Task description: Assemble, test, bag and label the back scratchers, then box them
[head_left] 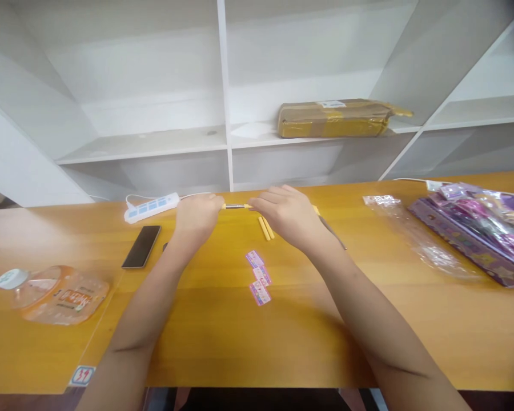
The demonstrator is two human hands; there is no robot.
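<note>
My left hand point(199, 218) and my right hand point(286, 216) are closed on opposite ends of a slim yellow pen-like stick point(235, 206). Between them its metallic-looking middle shows, with yellow at either side; the ends are hidden in my fingers. Just below my right hand two short yellow sticks point(265, 228) lie side by side on the table. Nearer to me, three small pink and purple cards point(260, 292) overlap in a column. A dark, thin thing point(333, 231) with a yellow end lies partly hidden behind my right wrist.
The wooden table point(214, 337) holds a power strip point(151, 208), a dark phone point(141, 246) and an orange-labelled bottle point(62, 295) on its side at left. At right are clear plastic wrapping point(428, 240) and a purple box point(462, 242) of packets. A taped carton point(334, 119) sits on the shelf behind.
</note>
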